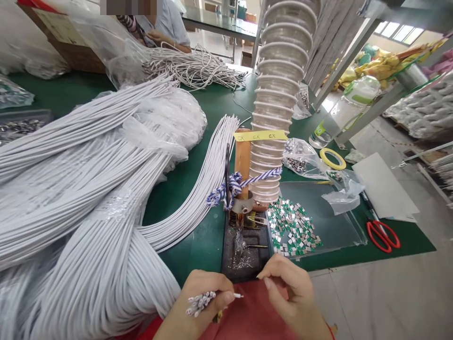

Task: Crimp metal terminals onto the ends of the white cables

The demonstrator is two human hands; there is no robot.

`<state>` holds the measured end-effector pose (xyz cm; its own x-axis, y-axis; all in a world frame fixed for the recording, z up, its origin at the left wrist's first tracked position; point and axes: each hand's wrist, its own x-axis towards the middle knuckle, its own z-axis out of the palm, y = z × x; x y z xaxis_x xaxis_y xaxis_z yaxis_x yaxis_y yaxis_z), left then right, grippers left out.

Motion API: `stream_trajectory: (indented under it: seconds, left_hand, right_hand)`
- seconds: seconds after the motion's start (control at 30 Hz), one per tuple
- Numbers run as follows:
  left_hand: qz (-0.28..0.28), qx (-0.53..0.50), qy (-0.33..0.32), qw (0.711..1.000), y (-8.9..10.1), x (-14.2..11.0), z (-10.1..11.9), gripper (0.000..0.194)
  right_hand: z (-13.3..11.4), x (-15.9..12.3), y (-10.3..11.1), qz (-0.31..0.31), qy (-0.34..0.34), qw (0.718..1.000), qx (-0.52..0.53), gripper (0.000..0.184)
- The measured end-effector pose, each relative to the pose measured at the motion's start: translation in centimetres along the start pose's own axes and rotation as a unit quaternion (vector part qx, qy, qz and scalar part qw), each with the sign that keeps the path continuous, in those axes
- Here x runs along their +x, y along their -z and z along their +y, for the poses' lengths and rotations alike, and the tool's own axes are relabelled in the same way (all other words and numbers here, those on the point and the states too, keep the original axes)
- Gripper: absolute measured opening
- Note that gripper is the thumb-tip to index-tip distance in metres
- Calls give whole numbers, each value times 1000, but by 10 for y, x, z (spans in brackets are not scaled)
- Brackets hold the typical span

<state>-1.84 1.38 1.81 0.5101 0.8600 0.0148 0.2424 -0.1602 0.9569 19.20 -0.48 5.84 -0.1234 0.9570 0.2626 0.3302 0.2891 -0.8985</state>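
Our left hand (201, 287) grips white cable ends (200, 303); our empty right hand (290, 288) curls narrowly, green-and-silver metal pieces (292, 229) at twelve o'clock.

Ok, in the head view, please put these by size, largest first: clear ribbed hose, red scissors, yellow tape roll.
Clear ribbed hose, then red scissors, then yellow tape roll; the last two look close.
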Motion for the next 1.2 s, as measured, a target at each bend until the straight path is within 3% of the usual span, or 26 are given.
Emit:
stream_trajectory:
  seconds: [0.13, 0.23, 0.57, 0.9, 1.2]
  left_hand:
    - [-3, 14, -2, 1000, 0, 0, -1, 56]
    - [-7, 7, -12, 1000, 0, 0, 1, 59]
    - [-26, -22, -58, 998, 2, 5, 4, 59]
    - [-44, -8, -62, 997, 6, 4, 7, 60]
    - [-93, -43, -68, 992, 8, 4, 4, 56]
  right_hand:
    - [-3, -1, 0, -73, 12, 997, 23, 20]
    - [-5, 0, -7, -91, 16, 995, 29, 18]
    - [-6, -1, -10, -76, 39, 996, 35, 18]
    - [-4, 2, -11, -81, 113, 990, 9, 19]
    - [-3, 4, -7, -119, 149, 981, -25, 28]
